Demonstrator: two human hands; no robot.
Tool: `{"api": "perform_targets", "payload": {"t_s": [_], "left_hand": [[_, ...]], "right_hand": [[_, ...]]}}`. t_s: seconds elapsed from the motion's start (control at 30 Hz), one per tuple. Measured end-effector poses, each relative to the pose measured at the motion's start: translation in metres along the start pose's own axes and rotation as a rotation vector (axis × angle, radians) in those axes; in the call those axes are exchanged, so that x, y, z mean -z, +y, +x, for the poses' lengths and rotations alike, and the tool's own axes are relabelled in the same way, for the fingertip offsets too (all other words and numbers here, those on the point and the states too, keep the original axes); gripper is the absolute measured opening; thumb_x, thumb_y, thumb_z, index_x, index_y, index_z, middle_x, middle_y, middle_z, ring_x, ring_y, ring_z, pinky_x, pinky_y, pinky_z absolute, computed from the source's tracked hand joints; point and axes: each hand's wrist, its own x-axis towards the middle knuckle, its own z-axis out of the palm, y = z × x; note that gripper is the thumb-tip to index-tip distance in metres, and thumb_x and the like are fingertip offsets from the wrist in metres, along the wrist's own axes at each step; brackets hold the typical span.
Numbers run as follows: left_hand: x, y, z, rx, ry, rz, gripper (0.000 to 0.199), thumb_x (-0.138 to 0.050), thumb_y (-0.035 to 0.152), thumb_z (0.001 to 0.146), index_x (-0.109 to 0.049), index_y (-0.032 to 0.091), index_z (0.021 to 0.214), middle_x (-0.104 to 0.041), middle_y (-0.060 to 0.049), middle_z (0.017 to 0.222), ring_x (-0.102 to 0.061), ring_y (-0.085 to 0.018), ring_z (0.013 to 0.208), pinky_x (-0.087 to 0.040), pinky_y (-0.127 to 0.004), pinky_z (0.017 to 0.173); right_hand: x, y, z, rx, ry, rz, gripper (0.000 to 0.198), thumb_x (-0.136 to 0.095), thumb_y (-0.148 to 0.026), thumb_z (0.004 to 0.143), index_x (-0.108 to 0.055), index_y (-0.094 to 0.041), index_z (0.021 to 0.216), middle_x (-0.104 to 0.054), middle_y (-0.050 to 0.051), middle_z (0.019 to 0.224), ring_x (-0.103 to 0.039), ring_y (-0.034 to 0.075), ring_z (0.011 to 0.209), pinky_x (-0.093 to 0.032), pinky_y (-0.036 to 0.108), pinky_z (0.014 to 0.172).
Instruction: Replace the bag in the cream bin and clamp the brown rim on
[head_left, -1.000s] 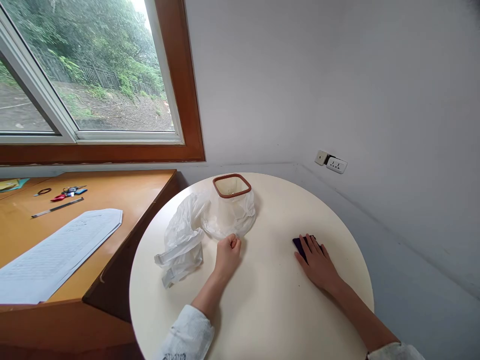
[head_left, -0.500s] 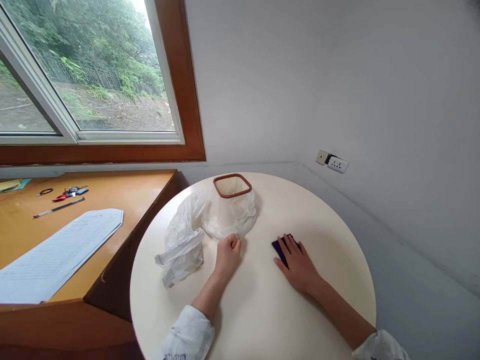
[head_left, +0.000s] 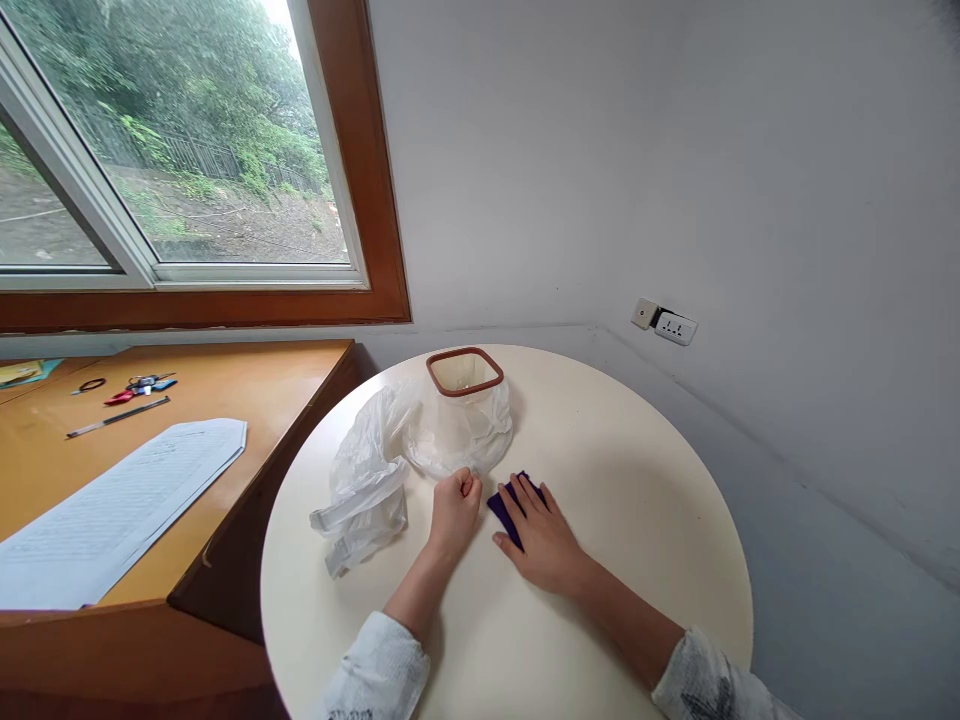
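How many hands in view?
2: left hand, a fist on the table, on the near side of the bin; right hand, spread over a purple cloth, just right of the left hand. No others show.

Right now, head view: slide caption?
Right hand flat on a purple cloth, left hand fisted, near a brown-rimmed bin on a round table.

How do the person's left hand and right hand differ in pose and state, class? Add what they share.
The left hand is curled into a fist; the right hand lies flat, its fingers spread. The right hand covers part of a purple cloth, while the left hand is beside pale plastic around the bin. Both are bare and at the round table.
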Motion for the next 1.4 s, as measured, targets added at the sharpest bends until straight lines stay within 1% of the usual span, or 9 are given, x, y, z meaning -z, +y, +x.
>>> {"api": "perform_targets", "payload": {"t_s": [0.27, 0.4, 0.47, 0.6, 0.77, 0.93, 1.2, 1.3, 1.4], "left_hand": [[0.004, 0.002, 0.001, 0.019, 0.037, -0.005, 0.030, -0.043, 0.022, 0.071, -0.020, 0.019, 0.052, -0.020, 0.007, 0.049, -0.021, -0.008, 0.049, -0.020, -0.022, 0.047], [0.009, 0.002, 0.003, 0.023, 0.066, -0.006, 0.031, -0.044, 0.022, 0.072, -0.020, 0.020, 0.053, -0.021, 0.007, 0.049, -0.023, -0.009, 0.049, -0.021, -0.022, 0.047], [0.011, 0.002, 0.004, 0.027, 0.081, -0.008, 0.032, -0.043, 0.022, 0.073, -0.018, 0.020, 0.054, -0.021, 0.007, 0.049, -0.022, -0.009, 0.049, -0.021, -0.022, 0.047], [0.014, 0.002, 0.005, 0.037, 0.083, -0.008, 0.033, -0.044, 0.023, 0.074, -0.018, 0.020, 0.054, -0.021, 0.007, 0.049, -0.023, -0.009, 0.049, -0.021, -0.022, 0.047], [0.017, 0.005, 0.005, 0.050, 0.093, -0.012, 0.034, -0.045, 0.025, 0.074, -0.017, 0.020, 0.055, -0.020, 0.007, 0.050, -0.023, -0.008, 0.049, -0.021, -0.022, 0.047], [0.021, 0.009, 0.006, 0.065, 0.122, -0.011, 0.034, -0.044, 0.026, 0.074, -0.017, 0.020, 0.055, -0.020, 0.007, 0.051, -0.021, -0.009, 0.050, -0.020, -0.022, 0.047], [0.022, 0.010, 0.007, 0.073, 0.127, -0.004, 0.034, -0.045, 0.025, 0.074, -0.018, 0.020, 0.054, -0.020, 0.007, 0.050, -0.022, -0.009, 0.050, -0.021, -0.022, 0.047], [0.022, 0.010, 0.007, 0.071, 0.130, -0.005, 0.035, -0.045, 0.026, 0.074, -0.017, 0.020, 0.054, -0.020, 0.007, 0.050, -0.021, -0.009, 0.050, -0.021, -0.022, 0.047], [0.023, 0.009, 0.007, 0.069, 0.142, -0.010, 0.034, -0.045, 0.028, 0.075, -0.017, 0.020, 0.055, -0.019, 0.007, 0.050, -0.021, -0.009, 0.049, -0.021, -0.022, 0.046]], "right_hand": [[-0.004, -0.035, 0.019, 0.118, 0.061, 0.037, 0.064, -0.035, -0.048, 0.086, -0.024, -0.014, 0.139, -0.023, 0.013, 0.146, -0.012, 0.026, 0.135, -0.010, 0.047, 0.109], [-0.006, -0.045, 0.028, 0.154, 0.082, 0.058, 0.062, -0.034, -0.047, 0.087, -0.026, -0.014, 0.138, -0.027, 0.012, 0.144, -0.015, 0.026, 0.134, -0.010, 0.046, 0.109], [-0.009, -0.048, 0.034, 0.167, 0.075, 0.056, 0.063, -0.034, -0.047, 0.086, -0.024, -0.013, 0.139, -0.027, 0.012, 0.144, -0.015, 0.027, 0.134, -0.009, 0.046, 0.109], [-0.016, -0.057, 0.049, 0.201, 0.019, 0.028, 0.063, -0.035, -0.042, 0.085, -0.023, -0.013, 0.140, -0.026, 0.012, 0.144, -0.013, 0.027, 0.134, -0.006, 0.048, 0.108], [-0.021, -0.067, 0.066, 0.215, 0.031, -0.031, 0.063, -0.041, -0.037, 0.081, -0.025, -0.016, 0.138, -0.032, 0.009, 0.142, -0.018, 0.027, 0.132, -0.006, 0.048, 0.109], [-0.023, -0.071, 0.074, 0.225, 0.055, -0.060, 0.058, -0.041, -0.035, 0.079, -0.032, -0.020, 0.134, -0.034, 0.007, 0.141, -0.022, 0.028, 0.130, -0.009, 0.047, 0.109], [-0.023, -0.071, 0.074, 0.230, 0.075, -0.048, 0.056, -0.043, -0.034, 0.079, -0.034, -0.020, 0.133, -0.036, 0.007, 0.140, -0.025, 0.026, 0.129, -0.010, 0.047, 0.108], [-0.021, -0.071, 0.075, 0.234, 0.069, -0.038, 0.058, -0.043, -0.034, 0.079, -0.032, -0.018, 0.134, -0.037, 0.008, 0.139, -0.024, 0.025, 0.129, -0.009, 0.046, 0.109], [-0.016, -0.068, 0.069, 0.223, 0.056, 0.005, 0.061, -0.042, -0.035, 0.081, -0.026, -0.016, 0.138, -0.035, 0.009, 0.140, -0.023, 0.023, 0.131, -0.009, 0.043, 0.110]]}}
